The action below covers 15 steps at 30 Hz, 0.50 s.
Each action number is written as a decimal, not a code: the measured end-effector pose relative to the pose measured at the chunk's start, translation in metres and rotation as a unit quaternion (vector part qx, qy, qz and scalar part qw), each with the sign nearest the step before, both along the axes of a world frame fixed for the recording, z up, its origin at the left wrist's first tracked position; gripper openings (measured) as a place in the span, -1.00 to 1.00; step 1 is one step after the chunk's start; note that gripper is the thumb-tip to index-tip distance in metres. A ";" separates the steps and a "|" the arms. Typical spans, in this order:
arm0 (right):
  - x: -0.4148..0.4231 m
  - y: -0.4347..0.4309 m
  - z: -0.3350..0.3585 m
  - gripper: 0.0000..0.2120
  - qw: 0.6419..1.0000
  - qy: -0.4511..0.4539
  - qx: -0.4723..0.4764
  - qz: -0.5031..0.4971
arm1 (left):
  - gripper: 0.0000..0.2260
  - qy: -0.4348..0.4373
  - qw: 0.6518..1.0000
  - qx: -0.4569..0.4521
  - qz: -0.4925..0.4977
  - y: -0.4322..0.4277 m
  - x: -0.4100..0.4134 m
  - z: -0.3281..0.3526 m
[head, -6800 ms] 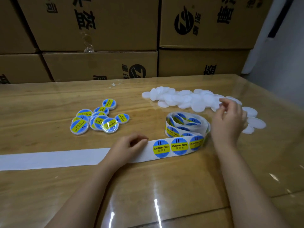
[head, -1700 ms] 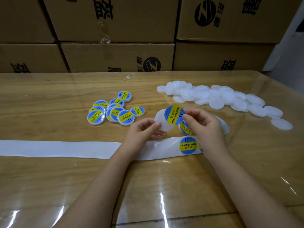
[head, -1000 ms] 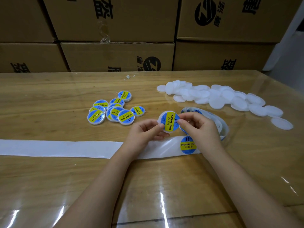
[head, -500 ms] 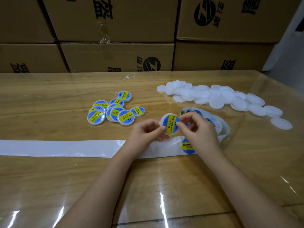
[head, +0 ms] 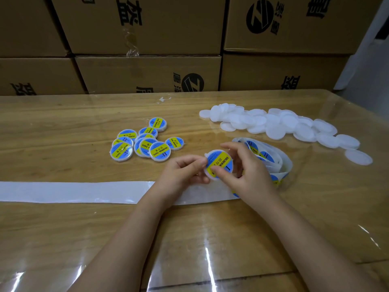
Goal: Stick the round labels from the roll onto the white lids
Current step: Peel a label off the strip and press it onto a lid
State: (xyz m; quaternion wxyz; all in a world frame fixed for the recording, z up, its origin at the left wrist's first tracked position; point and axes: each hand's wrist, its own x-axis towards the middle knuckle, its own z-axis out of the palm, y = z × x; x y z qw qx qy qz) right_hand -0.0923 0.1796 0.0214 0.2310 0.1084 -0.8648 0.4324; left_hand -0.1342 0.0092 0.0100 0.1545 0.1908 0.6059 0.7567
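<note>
Pinching a labelled white lid (head: 220, 163) between left hand (head: 185, 171) and right hand (head: 248, 175), both clamped on it. Held near the label roll (head: 280, 163).

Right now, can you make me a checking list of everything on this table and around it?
Surface: wooden table under a shiny clear cover.
Job's things: held lid, already labelled blue and yellow; label roll just behind the right hand; plain white lids heaped at the far right; finished lids grouped at the left; empty backing strip running leftwards.
Clutter: small clear scrap near the far edge.
Grippers: left hand pinches the held lid's edge; right hand grips it, thumb pressing its labelled face.
Cables: nothing seen.
Surroundings: stacked cardboard boxes behind the table.
</note>
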 end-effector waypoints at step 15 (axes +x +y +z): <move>0.001 -0.004 -0.002 -0.90 0.999 0.006 -0.041 -0.028 | -0.90 0.000 0.999 0.013 -0.046 0.006 0.006 0.000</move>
